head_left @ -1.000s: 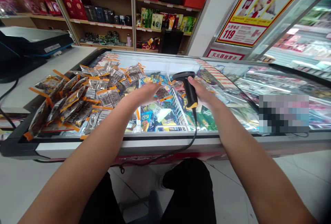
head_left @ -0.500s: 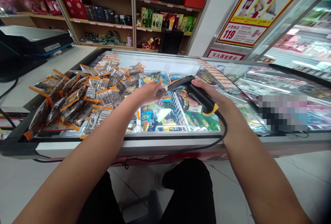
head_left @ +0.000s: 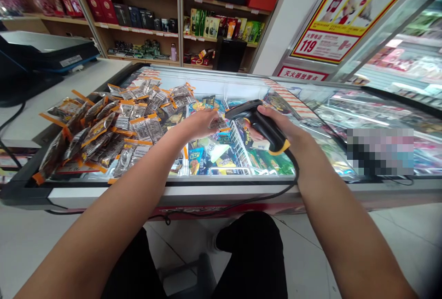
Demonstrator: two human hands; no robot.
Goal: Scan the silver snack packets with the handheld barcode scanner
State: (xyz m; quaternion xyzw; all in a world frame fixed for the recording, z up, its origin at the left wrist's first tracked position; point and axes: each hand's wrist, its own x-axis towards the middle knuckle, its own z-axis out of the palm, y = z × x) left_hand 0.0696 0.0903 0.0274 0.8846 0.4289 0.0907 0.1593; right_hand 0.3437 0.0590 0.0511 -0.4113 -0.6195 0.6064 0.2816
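My right hand [head_left: 281, 126] is closed round the handle of a black and yellow barcode scanner [head_left: 257, 121], whose head tilts left toward my other hand. My left hand [head_left: 200, 123] reaches over the glass lid of a chest freezer [head_left: 193, 184] and pinches a small orange-edged snack packet [head_left: 218, 125] just under the scanner head. A heap of the same snack packets [head_left: 110, 124] lies on the lid to the left of my left hand. The scanner's black cable [head_left: 241, 202] hangs down in front of the freezer.
A black register terminal [head_left: 41, 57] stands on a white counter [head_left: 51, 101] at the left. Wooden shelves [head_left: 155, 13] with boxed goods line the back wall. A second glass-topped freezer [head_left: 362, 114] extends to the right. My dark-trousered knees [head_left: 248, 253] are below the freezer's front edge.
My right hand has tipped the scanner from upright to lying on its side with the head pointing left. My left hand drew back slightly with a packet. Since half a second ago little has moved.
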